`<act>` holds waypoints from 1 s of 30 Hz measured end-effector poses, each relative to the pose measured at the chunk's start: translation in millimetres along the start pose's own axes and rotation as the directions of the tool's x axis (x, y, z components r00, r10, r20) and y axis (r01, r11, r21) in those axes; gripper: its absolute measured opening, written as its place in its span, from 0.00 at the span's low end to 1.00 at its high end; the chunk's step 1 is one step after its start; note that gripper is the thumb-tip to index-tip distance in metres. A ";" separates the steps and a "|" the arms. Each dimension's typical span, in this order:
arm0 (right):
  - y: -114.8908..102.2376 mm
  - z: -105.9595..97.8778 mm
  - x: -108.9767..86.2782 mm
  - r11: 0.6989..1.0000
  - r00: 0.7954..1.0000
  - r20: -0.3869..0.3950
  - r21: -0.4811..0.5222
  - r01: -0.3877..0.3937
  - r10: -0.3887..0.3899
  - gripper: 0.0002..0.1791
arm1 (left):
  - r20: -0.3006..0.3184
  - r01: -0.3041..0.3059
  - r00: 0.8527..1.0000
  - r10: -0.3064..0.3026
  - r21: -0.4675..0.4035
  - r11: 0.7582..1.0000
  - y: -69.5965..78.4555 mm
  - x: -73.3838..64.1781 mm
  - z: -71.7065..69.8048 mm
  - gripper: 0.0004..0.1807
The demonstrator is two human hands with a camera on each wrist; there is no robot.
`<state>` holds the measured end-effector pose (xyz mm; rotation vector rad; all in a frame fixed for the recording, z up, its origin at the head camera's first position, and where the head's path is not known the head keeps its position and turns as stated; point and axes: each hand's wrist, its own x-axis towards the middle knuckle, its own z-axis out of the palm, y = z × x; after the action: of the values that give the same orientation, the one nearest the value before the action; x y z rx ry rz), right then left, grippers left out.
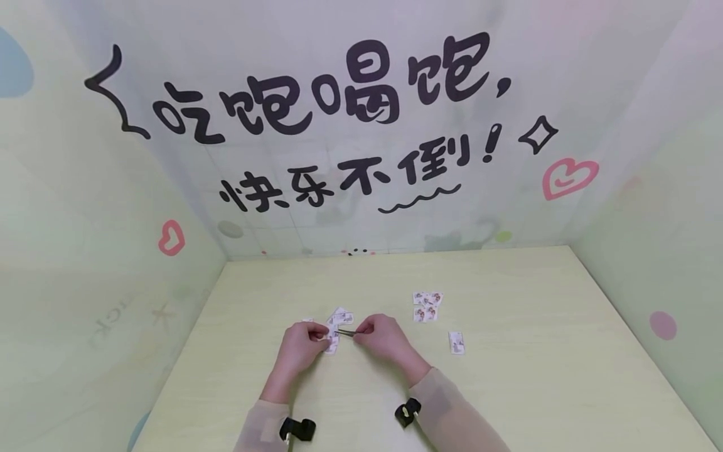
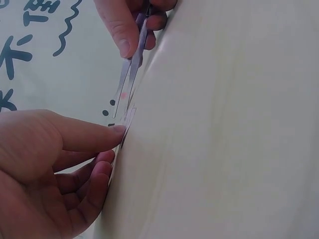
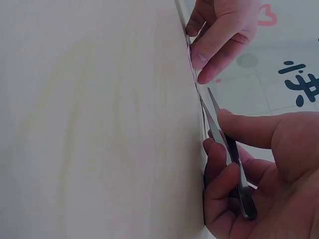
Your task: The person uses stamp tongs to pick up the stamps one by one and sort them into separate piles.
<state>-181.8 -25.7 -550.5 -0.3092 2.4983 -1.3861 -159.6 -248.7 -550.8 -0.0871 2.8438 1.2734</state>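
My right hand (image 1: 384, 339) grips metal tweezers (image 1: 346, 333), their tips pointing left at a small printed card (image 1: 332, 344). In the right wrist view the two arms of the tweezers (image 3: 233, 162) stand slightly apart at the tips. My left hand (image 1: 302, 345) pinches the card's left side between thumb and fingers, low over the table. Seen from the left wrist, a thin edge of the card (image 2: 130, 119) sticks out past the thumb, close to the tweezer tips. Whether the tips touch the card is unclear.
Just behind the hands lie overlapping small cards (image 1: 341, 316), and part of another card (image 1: 307, 320) shows behind the left hand. To the right are a group of several picture cards (image 1: 427, 306) and a single card (image 1: 457, 343). Printed walls enclose the pale table (image 1: 536, 376).
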 end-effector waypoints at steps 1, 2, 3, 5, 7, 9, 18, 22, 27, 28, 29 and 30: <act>-0.5 0.6 0.7 1.000 1.000 -0.002 -0.008 -0.001 0.001 0.05 | 0.001 0.000 1.000 0.000 0.000 1.000 -0.1 0.1 -0.2 0.08; -1.2 1.2 1.3 1.000 1.000 -0.002 -0.012 -0.001 0.001 0.05 | 0.001 -0.001 1.000 0.000 0.002 1.000 -0.3 0.2 -0.5 0.08; -2.1 1.7 1.9 1.000 1.000 -0.004 -0.017 -0.002 0.002 0.05 | 0.002 -0.001 1.000 0.001 0.003 1.000 -0.4 0.3 -0.7 0.08; -3.7 3.0 3.2 1.000 1.000 -0.005 -0.025 -0.007 0.007 0.05 | 0.003 0.000 1.000 0.000 0.006 1.000 -0.8 0.5 -1.0 0.08; -4.8 3.6 4.4 1.000 1.000 -0.001 -0.023 -0.015 0.015 0.04 | 0.002 -0.003 1.000 0.003 0.009 1.000 -1.7 0.9 -0.8 0.08; -5.1 4.4 5.6 0.999 1.000 0.004 -0.022 -0.024 0.024 0.04 | 0.002 -0.005 1.000 0.005 0.010 1.000 -2.4 1.2 -0.7 0.08; -4.6 5.1 7.6 0.999 0.999 0.031 -0.042 -0.031 0.033 0.03 | 0.013 0.007 1.000 -0.007 -0.020 1.000 -3.3 1.2 -1.9 0.08; -6.2 2.0 5.6 0.999 0.999 0.044 -0.021 -0.027 0.028 0.03 | 0.016 0.011 1.000 -0.011 -0.052 0.999 -2.2 1.7 -3.4 0.08; -4.0 -8.5 0.9 1.000 0.999 0.035 0.001 -0.010 0.010 0.05 | -0.028 -0.035 0.999 0.033 -0.062 0.997 8.2 0.6 -5.8 0.09; -2.8 -12.0 -1.0 1.000 1.000 0.030 0.000 -0.004 0.004 0.05 | -0.037 -0.052 0.998 0.050 -0.068 0.996 12.4 0.0 -5.7 0.09; -1.5 -15.8 -3.7 1.000 1.000 0.026 -0.001 -0.001 0.001 0.06 | -0.041 -0.063 0.997 0.060 -0.072 0.995 16.9 -0.9 -5.2 0.09; 0.3 -19.8 -6.9 1.000 1.000 0.022 -0.003 0.002 -0.002 0.06 | -0.040 -0.072 0.997 0.069 -0.075 0.995 21.2 -1.9 -3.9 0.08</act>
<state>-182.0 -7.6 -539.9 -0.3253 2.4831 -1.3726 -159.0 -237.4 -532.3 -0.0124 2.8527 1.4091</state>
